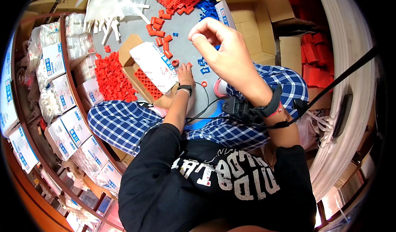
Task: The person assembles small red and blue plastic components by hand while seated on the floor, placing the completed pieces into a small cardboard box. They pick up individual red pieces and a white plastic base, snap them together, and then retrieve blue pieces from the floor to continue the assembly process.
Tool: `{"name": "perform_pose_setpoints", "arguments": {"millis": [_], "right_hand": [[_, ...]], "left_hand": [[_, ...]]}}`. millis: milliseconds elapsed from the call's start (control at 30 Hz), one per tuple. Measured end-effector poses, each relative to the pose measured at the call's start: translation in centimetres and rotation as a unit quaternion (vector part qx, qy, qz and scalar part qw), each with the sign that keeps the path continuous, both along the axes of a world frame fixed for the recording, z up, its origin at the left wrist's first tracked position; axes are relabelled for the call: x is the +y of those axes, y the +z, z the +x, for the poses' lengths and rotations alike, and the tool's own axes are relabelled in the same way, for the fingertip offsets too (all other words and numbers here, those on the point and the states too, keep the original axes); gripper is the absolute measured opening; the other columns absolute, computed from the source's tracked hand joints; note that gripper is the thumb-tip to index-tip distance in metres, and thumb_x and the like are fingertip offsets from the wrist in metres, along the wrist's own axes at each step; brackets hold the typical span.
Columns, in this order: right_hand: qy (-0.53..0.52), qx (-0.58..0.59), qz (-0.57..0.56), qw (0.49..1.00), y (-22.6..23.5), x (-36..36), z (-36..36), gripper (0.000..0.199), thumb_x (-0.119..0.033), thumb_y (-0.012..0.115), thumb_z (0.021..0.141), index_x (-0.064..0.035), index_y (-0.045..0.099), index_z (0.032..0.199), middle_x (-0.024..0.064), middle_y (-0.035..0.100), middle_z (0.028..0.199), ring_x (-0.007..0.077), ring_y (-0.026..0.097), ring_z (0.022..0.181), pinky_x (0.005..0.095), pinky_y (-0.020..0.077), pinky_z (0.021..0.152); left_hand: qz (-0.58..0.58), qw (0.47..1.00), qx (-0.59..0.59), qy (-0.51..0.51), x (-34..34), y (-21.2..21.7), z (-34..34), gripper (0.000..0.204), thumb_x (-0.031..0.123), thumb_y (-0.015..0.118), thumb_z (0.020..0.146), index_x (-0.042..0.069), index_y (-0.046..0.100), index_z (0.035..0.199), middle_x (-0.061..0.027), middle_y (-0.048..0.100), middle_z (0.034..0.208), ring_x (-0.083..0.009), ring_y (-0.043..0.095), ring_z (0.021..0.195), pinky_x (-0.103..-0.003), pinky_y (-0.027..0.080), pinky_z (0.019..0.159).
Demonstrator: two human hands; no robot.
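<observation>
Hands well apart. Left hand (185, 76) low, fingertips beside a red tube (175, 62), right of the carton (127, 46); cannot tell whether it grips. Right hand (222, 46) raised, fingers curled toward thumb; contents hidden. Red pile (113, 77) left of carton.

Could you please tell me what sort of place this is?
Probably a packing workshop or storeroom: shelves stacked with white boxes stand at left, small red parts lie heaped on the floor, and an open carton holds red pieces.
</observation>
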State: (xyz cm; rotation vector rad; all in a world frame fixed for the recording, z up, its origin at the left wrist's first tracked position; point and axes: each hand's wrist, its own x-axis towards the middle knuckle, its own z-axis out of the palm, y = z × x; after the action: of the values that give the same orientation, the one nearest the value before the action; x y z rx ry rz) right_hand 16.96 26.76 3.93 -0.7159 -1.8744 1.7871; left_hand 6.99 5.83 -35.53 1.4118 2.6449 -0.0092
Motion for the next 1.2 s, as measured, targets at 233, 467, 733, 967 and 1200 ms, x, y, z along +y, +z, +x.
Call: {"name": "perform_pose_setpoints", "arguments": {"millis": [233,467,733,967,1200], "right_hand": [[-0.022,-0.001,-0.009,1.0,-0.6,0.8,0.6,0.012,-0.013,0.056,0.086,-0.0023,0.06,0.082,-0.0037,0.054,0.068,0.0021,0.046,0.062,0.0196,0.037,0.054],[-0.008,0.004,-0.008,1.0,0.3,0.2,-0.5,0.012,-0.013,0.056,0.086,-0.0024,0.06,0.082,-0.0031,0.055,0.068,0.0023,0.046,0.06,0.02,0.0375,0.054],[-0.027,0.001,0.037,0.999,-0.6,0.9,-0.7,0.014,-0.014,0.056,0.082,-0.0008,0.061,0.08,0.0067,0.064,0.068,0.0125,0.06,0.059,0.0259,0.0478,0.057],[0.031,0.046,0.035,0.998,1.0,-0.5,-4.3,0.01,-0.012,0.057,0.087,-0.0024,0.057,0.084,-0.004,0.053,0.071,0.0014,0.046,0.065,0.0193,0.0398,0.058],[0.043,0.015,0.178,0.983,1.4,-2.8,-5.1,0.008,-0.01,0.058,0.084,-0.0024,0.058,0.088,0.0088,0.06,0.075,0.0138,0.059,0.062,0.0265,0.0461,0.057]], "left_hand": [[-0.224,0.97,-0.095,-0.009,2.9,4.5,2.3,0.075,0.032,0.084,0.056,0.012,0.044,0.117,-0.0065,0.044,0.114,-0.0293,0.048,0.104,-0.039,0.048,0.085],[-0.275,0.94,-0.202,0.026,0.6,2.8,-0.3,0.066,0.037,0.083,0.058,0.009,0.057,0.112,-0.011,0.047,0.119,-0.0326,0.053,0.106,-0.04,0.05,0.085],[-0.206,0.95,-0.234,0.013,3.7,4.7,-0.2,0.036,0.019,0.069,0.067,0.005,0.063,0.099,-0.0216,0.055,0.105,-0.0364,0.058,0.099,-0.041,0.05,0.084],[0.061,0.907,-0.417,-0.008,4.8,11.4,-6.8,0.024,0.014,0.063,0.064,0.0,0.056,0.081,-0.0208,0.058,0.083,-0.0331,0.058,0.081,-0.038,0.047,0.07],[0.284,0.885,-0.37,-0.007,4.2,28.0,-8.1,0.04,0.012,0.063,0.073,0.007,0.044,0.108,-0.0148,0.055,0.097,-0.0246,0.059,0.085,-0.033,0.047,0.073]]}}
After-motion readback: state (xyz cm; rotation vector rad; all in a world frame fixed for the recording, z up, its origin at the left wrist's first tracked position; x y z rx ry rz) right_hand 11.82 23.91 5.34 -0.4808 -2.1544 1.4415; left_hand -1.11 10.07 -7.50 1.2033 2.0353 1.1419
